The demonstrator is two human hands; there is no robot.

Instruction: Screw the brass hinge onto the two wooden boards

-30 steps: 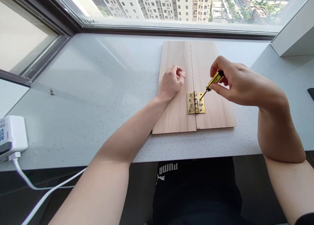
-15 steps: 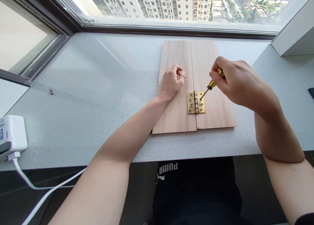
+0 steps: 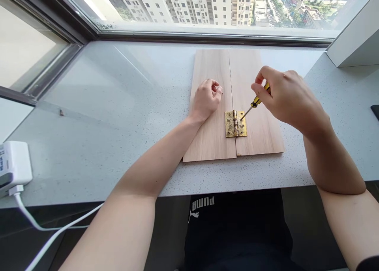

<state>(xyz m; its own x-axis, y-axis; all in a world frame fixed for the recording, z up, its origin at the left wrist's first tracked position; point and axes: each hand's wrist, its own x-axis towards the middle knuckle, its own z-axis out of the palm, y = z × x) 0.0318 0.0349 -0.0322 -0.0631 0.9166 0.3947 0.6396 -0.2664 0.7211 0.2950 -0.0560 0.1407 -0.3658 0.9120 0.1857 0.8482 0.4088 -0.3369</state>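
My right hand (image 3: pixel 288 95) is closed around the yellow-and-black handle of a screwdriver (image 3: pixel 255 102). The screwdriver slants down to the left, its tip at a hole in the right leaf of a brass-coloured hinge (image 3: pixel 230 124). That hinge lies across the seam between two pale wooden boards, the left board (image 3: pixel 207 144) and the right board (image 3: pixel 263 139). On the left board rests my left hand (image 3: pixel 207 96), fingers curled and thumb pressed against them. Whatever it holds, if anything, is hidden.
The boards lie on a speckled light countertop (image 3: pixel 118 144) below a window. A small screw-like piece (image 3: pixel 61 112) lies at the left. A white power adapter (image 3: pixel 17 162) with a cable (image 3: pixel 53 239) sits at the left edge. A white box-like panel (image 3: pixel 355 38) stands at the right.
The view has shifted slightly. My right hand has turned a little around the screwdriver, whose tip stays at the same hinge hole. My left hand has not moved on the board.
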